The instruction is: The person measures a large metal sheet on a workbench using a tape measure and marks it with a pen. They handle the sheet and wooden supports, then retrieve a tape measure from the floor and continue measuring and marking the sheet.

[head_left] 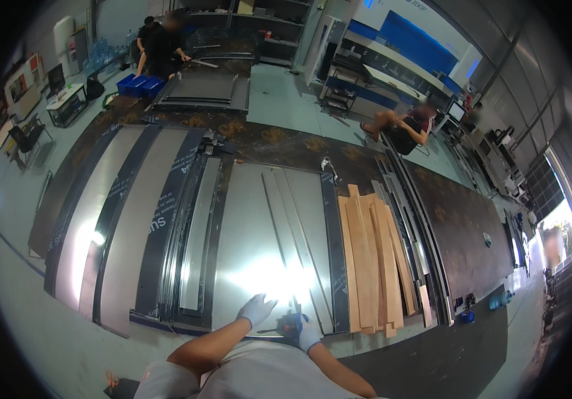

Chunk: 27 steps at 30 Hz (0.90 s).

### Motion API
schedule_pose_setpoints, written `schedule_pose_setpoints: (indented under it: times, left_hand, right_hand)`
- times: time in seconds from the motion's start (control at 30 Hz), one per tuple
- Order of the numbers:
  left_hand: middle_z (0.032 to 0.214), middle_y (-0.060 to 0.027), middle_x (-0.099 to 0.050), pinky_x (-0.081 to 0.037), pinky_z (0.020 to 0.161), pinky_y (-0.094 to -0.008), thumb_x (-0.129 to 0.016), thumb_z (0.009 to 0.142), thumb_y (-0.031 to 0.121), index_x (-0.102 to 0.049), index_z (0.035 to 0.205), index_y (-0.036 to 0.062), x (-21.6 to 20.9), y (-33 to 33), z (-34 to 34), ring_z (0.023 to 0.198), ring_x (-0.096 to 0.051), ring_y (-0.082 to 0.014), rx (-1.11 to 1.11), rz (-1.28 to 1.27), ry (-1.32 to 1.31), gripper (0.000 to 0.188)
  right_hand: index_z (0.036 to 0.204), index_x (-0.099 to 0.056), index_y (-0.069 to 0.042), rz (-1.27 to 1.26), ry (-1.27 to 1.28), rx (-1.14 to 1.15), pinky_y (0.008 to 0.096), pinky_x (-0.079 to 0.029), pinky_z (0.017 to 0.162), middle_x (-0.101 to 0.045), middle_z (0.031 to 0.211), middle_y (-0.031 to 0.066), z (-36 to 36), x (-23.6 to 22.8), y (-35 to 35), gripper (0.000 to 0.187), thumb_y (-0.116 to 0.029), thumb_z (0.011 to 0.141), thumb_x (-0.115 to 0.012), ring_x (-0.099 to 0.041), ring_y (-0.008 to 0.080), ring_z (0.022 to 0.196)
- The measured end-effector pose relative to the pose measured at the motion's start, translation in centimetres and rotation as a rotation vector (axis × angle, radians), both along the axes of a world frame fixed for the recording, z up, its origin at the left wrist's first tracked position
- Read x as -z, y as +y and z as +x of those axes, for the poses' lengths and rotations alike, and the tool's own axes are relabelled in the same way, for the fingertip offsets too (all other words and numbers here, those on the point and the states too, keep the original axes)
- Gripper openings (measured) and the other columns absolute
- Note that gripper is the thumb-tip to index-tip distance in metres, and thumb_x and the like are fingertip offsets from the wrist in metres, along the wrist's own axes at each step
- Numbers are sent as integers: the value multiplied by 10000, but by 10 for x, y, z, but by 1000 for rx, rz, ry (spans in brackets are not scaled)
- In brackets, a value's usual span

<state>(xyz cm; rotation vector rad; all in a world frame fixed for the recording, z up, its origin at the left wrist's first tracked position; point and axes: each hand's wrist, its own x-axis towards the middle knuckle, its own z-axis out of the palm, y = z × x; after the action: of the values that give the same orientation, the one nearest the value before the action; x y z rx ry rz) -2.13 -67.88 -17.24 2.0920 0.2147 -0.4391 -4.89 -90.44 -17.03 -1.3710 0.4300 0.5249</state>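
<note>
My left hand (257, 311), in a pale work glove, is over the near end of a shiny metal sheet (242, 219). Its fingers are stretched out and nothing shows in them. My right hand (309, 333), gloved too, is closed on a small dark tool with a reddish part (290, 324) at the sheet's near edge; its exact kind I cannot make out. Beside the tool lies a thin dark piece (267, 330). Long narrow metal strips (292, 223) run lengthwise across the sheet, and a bright glare washes out part of it.
To the right lie several tan strips (369, 259) and long dark profiles (412, 233). Film-edged metal panels (129, 226) are on the left of the dark table (458, 226). One person (413, 126) sits beyond the table; others stand at the far left, near blue bins (141, 86).
</note>
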Motion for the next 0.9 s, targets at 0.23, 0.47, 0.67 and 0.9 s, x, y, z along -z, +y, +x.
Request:
schedule_pose_setpoints:
  times: [0.23, 0.47, 0.67, 0.9]
  left_hand:
    - [1276, -145, -682, -521, 990, -335, -517, 1107, 445, -466, 1518, -5, 52, -42, -50, 1166, -649, -232, -378, -649, 101, 612]
    - [1202, -65, -691, -525, 949, -304, -450, 1128, 498, -623, 1361, 45, 18, 13, -105, 1074, -641, -155, -434, -878, 165, 538]
    - [1355, -141, -665, -519, 1052, -358, -700, 995, 219, -597, 1396, 26, 11, 15, -152, 1209, -657, -257, -70, -180, -143, 457]
    - [1334, -182, -654, -519, 1024, -374, -673, 1011, 220, -572, 1398, 51, 47, 11, -149, 1214, -652, -328, -133, -421, -2, 434]
  right_hand:
    - [1304, -634, -75, -400, -862, -745, 384, -595, 900, -692, 1223, 151, 33, -1, 8, 414, -326, 984, -708, -696, 292, 1088]
    - [1320, -656, -27, 91, -573, -893, 330, -589, 932, -699, 1204, 97, 31, -31, 36, 369, -298, 1069, -637, -672, 186, 1089]
    - [1290, -661, 6, 330, 254, -741, 315, -588, 888, -728, 1156, 103, 24, -23, 49, 380, -306, 1104, -550, -715, 200, 1030]
    - [1153, -738, -88, -250, -321, -967, 391, -547, 839, -749, 1039, 157, 29, 18, 38, 336, -339, 1074, -530, -717, 265, 899]
